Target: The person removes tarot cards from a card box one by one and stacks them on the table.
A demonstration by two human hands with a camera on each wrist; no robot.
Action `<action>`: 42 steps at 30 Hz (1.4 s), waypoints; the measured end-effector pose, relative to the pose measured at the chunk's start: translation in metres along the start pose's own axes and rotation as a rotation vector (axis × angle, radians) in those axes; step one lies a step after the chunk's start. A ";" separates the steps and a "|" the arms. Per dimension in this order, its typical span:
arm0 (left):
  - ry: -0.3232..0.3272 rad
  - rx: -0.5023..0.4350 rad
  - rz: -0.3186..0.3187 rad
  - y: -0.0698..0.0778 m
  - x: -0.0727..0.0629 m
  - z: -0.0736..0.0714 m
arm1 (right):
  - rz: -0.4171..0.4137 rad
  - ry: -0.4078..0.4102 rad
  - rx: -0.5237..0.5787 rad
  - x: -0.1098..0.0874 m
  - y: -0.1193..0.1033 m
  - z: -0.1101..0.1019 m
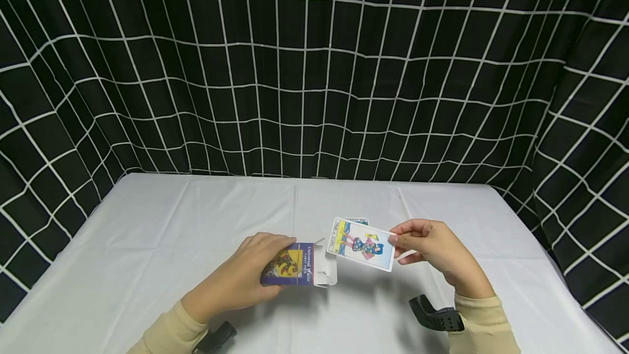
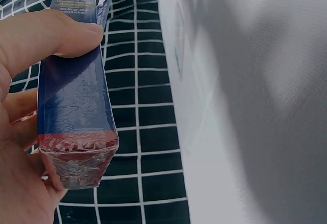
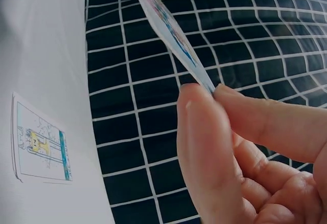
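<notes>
My left hand grips a blue tarot card box, thumb on one narrow side and fingers on the other. Its end flap stands open toward the right. In the left wrist view, clear film wraps the red end of the box. My right hand pinches one tarot card between thumb and fingertips, its picture of a figure with a cup facing up. Its other end reaches close to the flap. Partly hidden behind it in the head view, another card lies face up on the cloth.
A white cloth covers the table. Black curtains with a white grid rise behind it and at both sides. Each wrist wears a black camera mount, the right one hanging beside the beige sleeve.
</notes>
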State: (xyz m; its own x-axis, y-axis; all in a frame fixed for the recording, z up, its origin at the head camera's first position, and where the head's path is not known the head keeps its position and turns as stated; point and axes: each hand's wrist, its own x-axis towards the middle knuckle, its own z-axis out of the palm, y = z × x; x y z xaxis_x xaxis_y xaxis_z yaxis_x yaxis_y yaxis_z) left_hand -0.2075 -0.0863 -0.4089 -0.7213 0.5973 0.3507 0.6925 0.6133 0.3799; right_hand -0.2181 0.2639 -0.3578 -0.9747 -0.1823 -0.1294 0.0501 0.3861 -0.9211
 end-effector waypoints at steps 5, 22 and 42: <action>0.004 -0.001 0.006 0.000 0.000 0.000 | 0.013 0.014 0.063 0.003 0.002 0.000; 0.011 0.005 0.018 0.000 0.000 -0.001 | 0.035 0.059 0.208 0.013 0.012 0.005; 0.014 0.004 0.018 -0.002 -0.001 0.000 | 0.117 0.024 0.369 0.026 0.031 0.015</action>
State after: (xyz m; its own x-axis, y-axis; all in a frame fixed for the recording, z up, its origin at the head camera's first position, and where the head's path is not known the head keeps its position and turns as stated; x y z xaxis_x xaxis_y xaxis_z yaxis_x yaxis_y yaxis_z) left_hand -0.2080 -0.0877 -0.4097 -0.7090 0.6007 0.3694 0.7052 0.6050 0.3697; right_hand -0.2388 0.2572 -0.3955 -0.9623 -0.1337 -0.2368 0.2320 0.0505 -0.9714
